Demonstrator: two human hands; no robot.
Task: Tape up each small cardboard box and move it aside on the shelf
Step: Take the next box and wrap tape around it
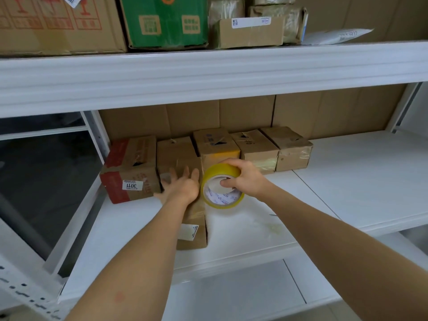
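Observation:
A small cardboard box (194,230) stands near the front of the white shelf (347,181), mostly under my left arm. My left hand (180,186) lies flat on its top with the fingers spread. My right hand (245,176) grips a roll of yellow tape (222,186) just right of that box, with a finger inside the core. Behind them a row of several small cardboard boxes lines the shelf's back, from a red-printed box (129,167) on the left to a plain box (293,148) on the right.
The upper shelf beam (208,72) hangs low over the work area, with large cartons and a green box (165,20) on top. A shelf upright (97,135) stands at the left. A scrap of tape (274,228) lies on the shelf front.

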